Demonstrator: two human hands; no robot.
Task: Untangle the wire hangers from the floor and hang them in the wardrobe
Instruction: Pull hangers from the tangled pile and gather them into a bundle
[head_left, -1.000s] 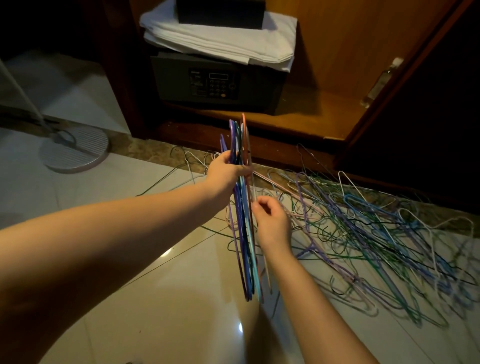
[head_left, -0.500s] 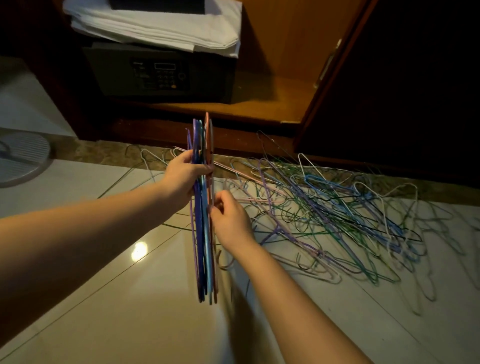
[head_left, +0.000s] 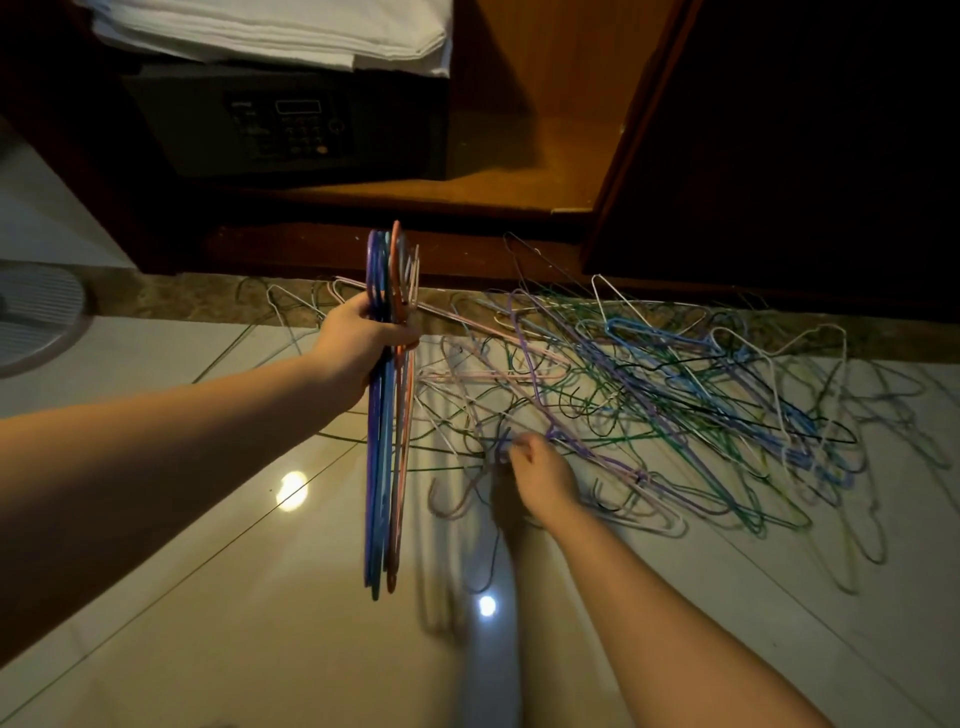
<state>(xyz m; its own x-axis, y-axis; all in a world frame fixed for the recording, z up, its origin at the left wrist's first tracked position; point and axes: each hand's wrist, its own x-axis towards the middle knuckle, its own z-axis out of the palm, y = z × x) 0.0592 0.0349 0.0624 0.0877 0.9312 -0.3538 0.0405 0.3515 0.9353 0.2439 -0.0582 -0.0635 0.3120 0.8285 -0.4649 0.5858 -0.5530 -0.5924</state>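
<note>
My left hand grips a bundle of sorted wire hangers, blue, purple and orange, held upright on edge above the floor. A tangled pile of coloured wire hangers spreads over the tiles to the right. My right hand is down at the pile's near left edge, its fingers curled on a pale purple hanger there; motion blur hides the exact grip. The open wardrobe stands just behind the pile.
A dark safe with folded white linen on top sits on the wardrobe floor. The dark wardrobe door stands open at right. A round fan base lies at far left. Glossy tiles reflect lamps.
My right hand left the held bundle and dropped to the pile's near edge, closing on a purple hanger. The view shifted rightward; my left hand keeps the bundle.
</note>
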